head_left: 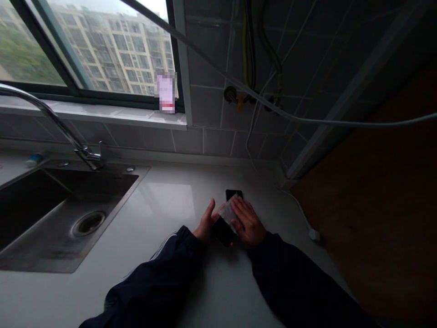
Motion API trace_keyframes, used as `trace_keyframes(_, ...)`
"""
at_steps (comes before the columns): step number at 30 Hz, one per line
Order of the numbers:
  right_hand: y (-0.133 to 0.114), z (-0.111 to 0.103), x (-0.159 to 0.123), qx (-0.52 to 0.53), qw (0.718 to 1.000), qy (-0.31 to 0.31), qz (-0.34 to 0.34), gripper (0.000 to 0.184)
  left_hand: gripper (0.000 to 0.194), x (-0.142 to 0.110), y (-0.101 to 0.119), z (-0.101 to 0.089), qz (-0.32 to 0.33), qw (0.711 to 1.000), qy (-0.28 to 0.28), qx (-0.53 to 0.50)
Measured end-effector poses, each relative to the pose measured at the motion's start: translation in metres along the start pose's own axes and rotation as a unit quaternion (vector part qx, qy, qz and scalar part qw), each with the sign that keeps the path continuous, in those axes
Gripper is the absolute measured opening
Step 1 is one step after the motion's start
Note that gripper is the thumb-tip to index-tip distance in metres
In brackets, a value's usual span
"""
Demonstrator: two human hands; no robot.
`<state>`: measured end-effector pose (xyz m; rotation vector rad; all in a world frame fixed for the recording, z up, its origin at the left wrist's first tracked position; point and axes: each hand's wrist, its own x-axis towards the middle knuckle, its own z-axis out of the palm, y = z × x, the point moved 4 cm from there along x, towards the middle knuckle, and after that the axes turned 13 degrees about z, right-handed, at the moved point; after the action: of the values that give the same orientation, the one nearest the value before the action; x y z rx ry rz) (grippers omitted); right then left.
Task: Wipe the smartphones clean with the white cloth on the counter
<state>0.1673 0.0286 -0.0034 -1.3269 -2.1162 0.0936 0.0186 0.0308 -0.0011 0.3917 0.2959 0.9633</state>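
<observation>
My left hand [205, 224] supports a black smartphone [223, 231] from below, its thumb pointing up and away from the phone. Over the upper part of that phone lies a thin whitish wipe or tissue [226, 211]. The fingers of my right hand [250, 223] are laid together on the wipe, pressing it against the phone, with the thumb bent in at the edge. Just behind my hands, another flat black device, apparently a phone [233, 194], rests on the white countertop [170, 200]; its near part is hidden by the wipe and right hand.
A steel sink [112, 212] with a tall faucet [85, 152] is at the left. A blurred-out pinkish package [166, 93] stands on the windowsill. A white cable [252, 150] runs down to a plug or adapter [314, 235] at the counter's right edge.
</observation>
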Motion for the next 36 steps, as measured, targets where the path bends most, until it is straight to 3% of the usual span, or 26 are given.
trace_keyframes(4, -0.02, 0.002, -0.008, 0.012, 0.998, -0.021, -0.051, 0.064, 0.072, 0.003, 0.002, -0.009, 0.044, 0.999, 0.03, -0.003)
trace_keyframes(8, -0.04, 0.006, -0.018, 0.038, 0.989, -0.064, -0.13, 0.067, 0.078, 0.007, 0.0, -0.024, 0.024, 0.998, 0.054, 0.012)
trace_keyframes(10, -0.036, 0.006, -0.016, 0.036, 0.991, -0.055, -0.115, 0.062, 0.077, 0.008, 0.0, -0.023, 0.03, 0.999, 0.041, 0.009)
trace_keyframes(15, -0.014, 0.003, -0.006, 0.016, 1.0, 0.014, 0.01, 0.054, 0.072, 0.005, -0.001, -0.011, 0.049, 0.999, 0.015, -0.001)
trace_keyframes(17, -0.017, 0.002, -0.008, 0.024, 1.0, 0.01, -0.001, 0.056, 0.073, 0.005, 0.0, -0.011, 0.051, 0.999, 0.019, 0.0)
trace_keyframes(21, -0.038, 0.005, -0.018, 0.055, 0.991, -0.07, -0.099, 0.063, 0.075, 0.006, 0.003, -0.018, 0.052, 0.997, 0.05, 0.005)
trace_keyframes(23, -0.039, 0.005, -0.019, 0.062, 0.987, -0.086, -0.118, 0.062, 0.075, 0.006, 0.004, -0.018, 0.049, 0.997, 0.061, 0.005)
trace_keyframes(30, -0.008, 0.0, -0.003, 0.011, 1.0, 0.007, 0.024, 0.058, 0.072, 0.002, 0.001, -0.001, 0.02, 1.0, -0.009, -0.016)
trace_keyframes(36, -0.039, 0.004, -0.018, 0.049, 0.987, -0.086, -0.128, 0.064, 0.073, 0.007, 0.003, -0.018, 0.05, 0.998, 0.048, -0.004)
